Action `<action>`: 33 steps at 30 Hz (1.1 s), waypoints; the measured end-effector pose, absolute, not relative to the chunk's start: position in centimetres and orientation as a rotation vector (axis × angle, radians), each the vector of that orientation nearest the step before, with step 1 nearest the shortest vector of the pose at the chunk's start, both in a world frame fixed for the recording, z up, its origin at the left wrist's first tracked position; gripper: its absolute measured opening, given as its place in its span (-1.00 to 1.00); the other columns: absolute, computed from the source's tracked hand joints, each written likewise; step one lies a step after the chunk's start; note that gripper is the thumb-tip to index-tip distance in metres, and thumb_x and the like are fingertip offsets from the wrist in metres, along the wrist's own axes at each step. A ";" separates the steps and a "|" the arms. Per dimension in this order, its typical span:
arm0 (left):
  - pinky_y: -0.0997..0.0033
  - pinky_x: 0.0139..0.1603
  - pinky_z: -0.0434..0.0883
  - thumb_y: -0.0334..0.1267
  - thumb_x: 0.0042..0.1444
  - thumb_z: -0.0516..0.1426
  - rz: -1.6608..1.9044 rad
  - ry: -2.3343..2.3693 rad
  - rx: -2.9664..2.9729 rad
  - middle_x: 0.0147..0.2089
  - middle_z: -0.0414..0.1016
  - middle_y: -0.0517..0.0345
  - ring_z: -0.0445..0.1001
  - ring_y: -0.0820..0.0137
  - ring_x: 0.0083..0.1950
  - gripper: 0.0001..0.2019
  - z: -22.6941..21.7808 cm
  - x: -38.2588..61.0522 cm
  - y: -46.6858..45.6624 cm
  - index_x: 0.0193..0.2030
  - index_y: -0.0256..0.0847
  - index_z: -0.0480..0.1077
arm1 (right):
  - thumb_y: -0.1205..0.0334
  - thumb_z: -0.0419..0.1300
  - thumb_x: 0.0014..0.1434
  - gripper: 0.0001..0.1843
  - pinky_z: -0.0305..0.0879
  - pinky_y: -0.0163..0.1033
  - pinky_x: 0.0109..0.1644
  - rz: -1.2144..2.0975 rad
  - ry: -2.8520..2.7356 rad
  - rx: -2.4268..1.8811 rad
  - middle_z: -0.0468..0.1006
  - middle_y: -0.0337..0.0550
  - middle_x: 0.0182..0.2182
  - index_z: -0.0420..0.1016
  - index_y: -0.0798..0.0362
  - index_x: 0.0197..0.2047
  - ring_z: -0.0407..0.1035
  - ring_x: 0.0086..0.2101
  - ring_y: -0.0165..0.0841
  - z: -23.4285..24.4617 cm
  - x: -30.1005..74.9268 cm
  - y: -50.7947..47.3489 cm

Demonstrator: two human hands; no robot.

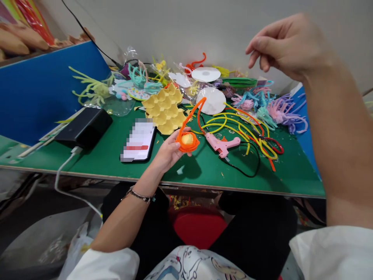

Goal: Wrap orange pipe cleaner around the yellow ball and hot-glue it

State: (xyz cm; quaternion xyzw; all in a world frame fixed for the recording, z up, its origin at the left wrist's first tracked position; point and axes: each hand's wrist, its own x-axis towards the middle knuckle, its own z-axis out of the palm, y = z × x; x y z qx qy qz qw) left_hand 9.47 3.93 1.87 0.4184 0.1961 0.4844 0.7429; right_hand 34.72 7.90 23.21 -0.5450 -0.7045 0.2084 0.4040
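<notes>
My left hand (pixel 170 151) grips an orange pipe-cleaner coil (pixel 190 147) wound round a pale yellow centre. From the coil a loose orange pipe-cleaner tail (pixel 190 116) rises and bends back down at its top. My right hand (pixel 287 46) is raised high at the upper right, well away from the coil, thumb and fingers drawn together; anything between the fingertips is too small or hidden to see. To the right of the coil, a pink glue gun (pixel 223 144) lies on the green table (pixel 163 171).
A yellow egg-carton piece (pixel 164 109), a phone (pixel 138 140) and a black box with a white cable (pixel 84 127) lie leftward. Yellow and orange pipe cleaners (pixel 250 130) spread at right. White discs (pixel 211 100) and pastel pipe-cleaner bundles (pixel 276 109) fill the back. Blue panels (pixel 49 93) flank the table.
</notes>
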 end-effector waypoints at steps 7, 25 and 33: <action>0.58 -0.51 0.43 -0.18 -0.19 0.36 1.131 0.448 0.992 -0.25 0.52 0.13 0.48 0.48 -0.38 -0.39 3.1 8.9 4.1 0.06 -0.26 0.40 | 0.17 0.11 0.34 -0.46 -0.03 -0.41 -0.70 0.608 -1.890 -1.457 0.33 -0.32 -0.78 0.31 0.08 -0.68 0.10 -0.78 -0.63 17.9 35.9 2.9; 0.53 -0.43 0.44 -0.01 -0.28 0.37 1.194 0.376 0.953 -0.29 0.51 0.23 0.42 0.52 -0.44 -0.14 3.1 6.6 4.4 0.23 -0.13 0.28 | 0.28 0.15 0.11 -0.56 0.31 0.13 0.16 0.322 -2.393 -1.553 0.54 0.11 0.10 0.49 0.07 0.08 0.43 0.09 -0.04 3.8 38.4 1.3; 0.50 -0.45 0.42 -0.19 -0.19 0.31 1.089 0.392 0.899 -0.26 0.49 0.17 0.45 0.47 -0.40 -0.31 1.5 9.1 3.8 0.15 -0.25 0.32 | 0.23 0.10 0.22 -0.73 0.41 0.04 0.02 0.111 -2.303 -1.648 0.59 0.11 -0.06 0.48 0.06 -0.04 0.48 -0.06 -0.08 3.3 40.9 0.3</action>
